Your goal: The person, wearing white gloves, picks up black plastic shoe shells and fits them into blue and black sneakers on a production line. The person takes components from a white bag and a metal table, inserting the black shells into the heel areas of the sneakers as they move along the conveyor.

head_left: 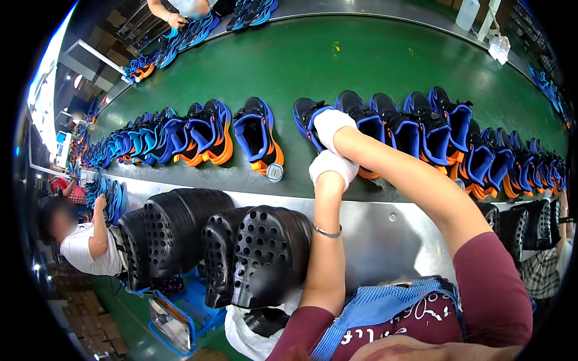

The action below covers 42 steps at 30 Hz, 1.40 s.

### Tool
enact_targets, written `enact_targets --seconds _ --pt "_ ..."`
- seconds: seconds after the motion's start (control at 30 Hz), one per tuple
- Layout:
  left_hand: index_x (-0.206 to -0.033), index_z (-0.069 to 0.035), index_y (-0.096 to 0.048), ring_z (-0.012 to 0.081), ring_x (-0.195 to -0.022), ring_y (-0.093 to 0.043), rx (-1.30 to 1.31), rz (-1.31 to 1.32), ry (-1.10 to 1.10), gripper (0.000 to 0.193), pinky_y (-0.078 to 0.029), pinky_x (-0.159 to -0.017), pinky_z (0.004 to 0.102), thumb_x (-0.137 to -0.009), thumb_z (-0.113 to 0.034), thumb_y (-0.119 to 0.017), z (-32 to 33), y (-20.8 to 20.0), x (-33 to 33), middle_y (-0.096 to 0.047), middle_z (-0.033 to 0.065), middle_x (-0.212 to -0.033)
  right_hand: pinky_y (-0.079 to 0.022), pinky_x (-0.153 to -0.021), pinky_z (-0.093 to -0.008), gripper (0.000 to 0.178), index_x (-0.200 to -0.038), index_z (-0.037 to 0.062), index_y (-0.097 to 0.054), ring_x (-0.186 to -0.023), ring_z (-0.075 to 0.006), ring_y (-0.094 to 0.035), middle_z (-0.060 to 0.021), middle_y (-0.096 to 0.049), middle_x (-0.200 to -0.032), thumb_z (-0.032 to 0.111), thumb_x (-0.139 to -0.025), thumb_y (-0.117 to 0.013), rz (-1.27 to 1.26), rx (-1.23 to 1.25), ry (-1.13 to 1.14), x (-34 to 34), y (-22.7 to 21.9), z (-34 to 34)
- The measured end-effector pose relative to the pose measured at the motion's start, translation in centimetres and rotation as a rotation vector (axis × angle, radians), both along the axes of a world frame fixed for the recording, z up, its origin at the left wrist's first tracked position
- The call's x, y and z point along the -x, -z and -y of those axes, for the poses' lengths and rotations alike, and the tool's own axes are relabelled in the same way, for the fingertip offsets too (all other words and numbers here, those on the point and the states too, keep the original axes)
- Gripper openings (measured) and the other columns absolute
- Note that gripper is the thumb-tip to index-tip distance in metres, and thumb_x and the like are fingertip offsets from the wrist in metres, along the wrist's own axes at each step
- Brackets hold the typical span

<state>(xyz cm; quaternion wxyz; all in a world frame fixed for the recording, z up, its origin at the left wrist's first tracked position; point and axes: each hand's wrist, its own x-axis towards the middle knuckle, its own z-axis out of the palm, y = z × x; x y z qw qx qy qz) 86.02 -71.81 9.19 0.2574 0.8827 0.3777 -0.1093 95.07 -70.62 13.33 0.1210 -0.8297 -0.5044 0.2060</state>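
Note:
Both my hands wear white gloves and meet at a black sneaker (304, 111) with a blue collar, its toe pointing away from me. My right hand (333, 127) grips the sneaker at its collar, reaching across from the right. Just nearer to me, my left hand (331, 169) is closed at the heel end; its fingertips are partly hidden. To the left stands a single black sneaker (254, 129) with blue lining and an orange heel, a small round silver-grey piece (274, 172) at its heel. On my right, a black sneaker (389, 120) belongs to a close row.
More sneakers (144, 138) line the green belt (289, 60) to the left. Black perforated plastic stacks (268, 246) stand along the near metal ledge (391, 234). A co-worker (96, 240) is at the left; another person's hand (177, 21) touches shoes across the belt.

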Motion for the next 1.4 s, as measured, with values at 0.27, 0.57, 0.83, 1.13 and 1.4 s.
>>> enact_targets --seconds 0.27,0.57,0.83,1.13,1.4 --pt "-0.097 -0.003 -0.072 0.0302 -0.084 -0.072 0.046 -0.052 -0.096 0.044 -0.054 -0.079 0.0380 -0.085 -0.044 -0.059 -0.1 -1.3 -0.7 -0.073 0.0192 -0.088 -0.052 -0.087 -0.0430 0.031 -0.099 0.0062 -0.073 -0.097 -0.0373 -0.066 -0.0209 -0.069 -0.104 0.031 -0.081 -0.063 -0.043 -0.141 -0.142 -1.7 -0.5 2.8" --pt "-0.100 -0.012 -0.072 0.0344 -0.095 -0.060 -0.713 0.366 -0.431 0.028 -0.049 -0.084 0.0427 -0.082 -0.034 -0.067 3.2 -3.6 2.9 -0.065 0.0120 -0.098 -0.052 -0.077 -0.0452 0.040 -0.100 0.0046 -0.069 -0.087 -0.0367 -0.066 -0.0188 -0.069 -0.092 0.041 -0.085 -0.060 0.268 0.149 -0.266 -7.6 -7.3 19.1" --pt "-0.105 -0.008 -0.070 0.0385 -0.110 -0.058 -0.113 0.566 -0.104 0.044 -0.049 -0.094 0.0412 -0.079 -0.043 -0.072 8.7 -0.4 -0.7 -0.052 0.0234 -0.128 -0.052 -0.089 -0.0411 0.050 -0.117 0.0076 -0.067 -0.105 -0.0333 -0.064 -0.0150 -0.067 -0.114 0.048 -0.089 -0.057 0.170 0.171 -0.321 -8.2 -1.5 21.8" --pt "-0.099 -0.013 -0.070 0.0367 -0.105 -0.060 -0.073 0.532 -0.068 0.032 -0.050 -0.090 0.0401 -0.080 -0.040 -0.072 13.9 -0.3 -3.6 -0.055 0.0197 -0.124 -0.051 -0.087 -0.0423 0.050 -0.115 0.0028 -0.067 -0.102 -0.0356 -0.064 -0.0193 -0.067 -0.105 0.044 -0.088 -0.059 0.173 0.194 -0.271 -11.4 -2.4 28.1" --pt "-0.130 -0.009 -0.056 0.0392 -0.125 -0.048 -0.069 0.568 0.030 0.058 -0.038 -0.107 0.0438 -0.084 -0.042 -0.069 13.4 1.9 -3.9 -0.048 0.0247 -0.136 -0.052 -0.081 -0.0408 0.030 -0.109 0.0084 -0.066 -0.092 -0.0331 -0.064 -0.0144 -0.066 -0.096 0.030 -0.088 -0.064 0.313 -0.054 -0.018 -10.5 -13.4 39.9"
